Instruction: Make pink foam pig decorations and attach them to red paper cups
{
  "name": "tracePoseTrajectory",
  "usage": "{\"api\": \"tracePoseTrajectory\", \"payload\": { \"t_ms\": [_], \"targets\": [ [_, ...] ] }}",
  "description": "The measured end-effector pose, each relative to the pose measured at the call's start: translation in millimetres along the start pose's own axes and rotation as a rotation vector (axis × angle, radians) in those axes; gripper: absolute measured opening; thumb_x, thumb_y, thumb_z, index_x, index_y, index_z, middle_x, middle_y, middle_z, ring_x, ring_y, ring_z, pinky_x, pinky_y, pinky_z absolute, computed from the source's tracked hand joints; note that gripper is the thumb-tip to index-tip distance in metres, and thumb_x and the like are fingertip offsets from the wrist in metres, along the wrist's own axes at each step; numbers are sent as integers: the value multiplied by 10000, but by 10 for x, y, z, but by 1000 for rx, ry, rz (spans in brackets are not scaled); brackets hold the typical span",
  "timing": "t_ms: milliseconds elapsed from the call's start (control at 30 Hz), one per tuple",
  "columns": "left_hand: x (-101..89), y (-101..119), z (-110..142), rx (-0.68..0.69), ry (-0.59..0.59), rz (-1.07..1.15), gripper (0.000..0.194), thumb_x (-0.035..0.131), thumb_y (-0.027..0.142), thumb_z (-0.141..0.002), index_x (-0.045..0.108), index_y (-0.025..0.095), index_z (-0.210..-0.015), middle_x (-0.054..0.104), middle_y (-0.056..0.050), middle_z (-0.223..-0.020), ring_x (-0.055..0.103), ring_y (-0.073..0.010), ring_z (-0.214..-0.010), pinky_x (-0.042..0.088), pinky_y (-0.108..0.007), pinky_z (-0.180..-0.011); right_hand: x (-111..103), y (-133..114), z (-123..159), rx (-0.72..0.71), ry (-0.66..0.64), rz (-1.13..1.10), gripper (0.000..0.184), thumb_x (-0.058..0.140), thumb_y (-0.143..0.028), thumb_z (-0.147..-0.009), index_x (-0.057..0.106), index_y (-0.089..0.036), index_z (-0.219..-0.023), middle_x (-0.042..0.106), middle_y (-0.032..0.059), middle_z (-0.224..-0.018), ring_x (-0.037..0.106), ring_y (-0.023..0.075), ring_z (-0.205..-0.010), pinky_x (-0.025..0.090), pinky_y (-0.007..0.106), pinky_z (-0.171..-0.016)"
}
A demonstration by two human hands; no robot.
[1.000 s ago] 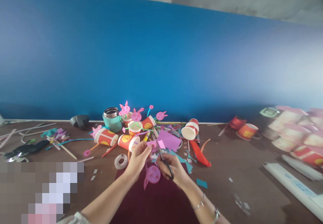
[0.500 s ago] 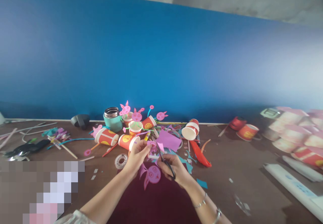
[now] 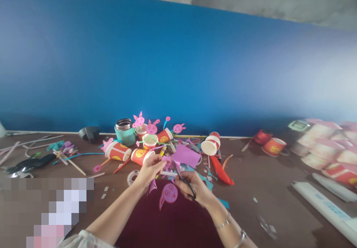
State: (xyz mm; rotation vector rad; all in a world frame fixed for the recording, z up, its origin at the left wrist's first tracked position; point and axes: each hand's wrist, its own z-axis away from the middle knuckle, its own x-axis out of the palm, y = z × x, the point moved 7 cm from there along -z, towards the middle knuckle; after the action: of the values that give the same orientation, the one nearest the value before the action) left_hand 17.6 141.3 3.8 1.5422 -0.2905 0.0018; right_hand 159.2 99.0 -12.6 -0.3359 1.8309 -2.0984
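My left hand pinches a small pink paper piece with a drawn outline on it. Closed around the dark handles of a pair of scissors is my right hand; the blades point up and left, right at the edge of that piece. Just below the hands lies a pink paper animal face with one pointed ear, near the table's front edge. A pink paper scrap shows under my left wrist. Behind the scissors rests a larger sheet of pink paper.
Red paper cups with pink faces stand and lie toward the back, beside a teal jar. A tape roll lies left of my hand. To the right are a red limp piece, stacked cups and a white bar.
My left hand has shifted slightly left and down, and the pink scrap beneath it now sits closer to the wrist. The scissors stay at the small pink piece.
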Motion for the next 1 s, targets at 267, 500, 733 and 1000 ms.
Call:
{"api": "tracePoseTrajectory", "payload": {
  "t_ms": [267, 500, 733, 1000],
  "targets": [
    [-40, 18, -28, -48, -63, -29, 354, 762, 448, -552, 560, 158, -576, 462, 69, -352, 323, -33, -311, 212, -171, -355, -25, 16, 16, 24, -27, 87, 345, 660, -481, -709, 558, -151, -707, 423, -87, -379, 341, 39, -306, 240, 149, -311],
    [-113, -14, -49, -39, -32, -35, 328, 716, 458, -639, 604, 152, -610, 507, 35, -424, 422, -74, -375, 324, -195, -410, -19, 14, 20, 22, -10, 16, 350, 687, -479, -687, 562, -152, -694, 419, -89, -383, 335, 38, -305, 226, 154, -304],
    [-373, 496, 458, 621, 556, -162, 104, 599, 329, -791, 600, 235, -836, 583, -36, -905, 529, -197, -902, 411, -305, -837, -145, 3, -37, -118, 195, -180, 336, 667, -454, -728, 531, -154, -666, 421, -90, -359, 299, 29, -285, 203, 161, -315],
    [305, 57, 345, 249, 53, -262, 398, 565, 440, -809, 442, 184, -529, 375, 35, -526, 320, -104, -505, 269, -242, -496, -22, 43, -39, -143, 148, -233, 331, 698, -445, -714, 534, -158, -717, 430, -96, -360, 315, 34, -276, 216, 154, -299]
  ]
}}
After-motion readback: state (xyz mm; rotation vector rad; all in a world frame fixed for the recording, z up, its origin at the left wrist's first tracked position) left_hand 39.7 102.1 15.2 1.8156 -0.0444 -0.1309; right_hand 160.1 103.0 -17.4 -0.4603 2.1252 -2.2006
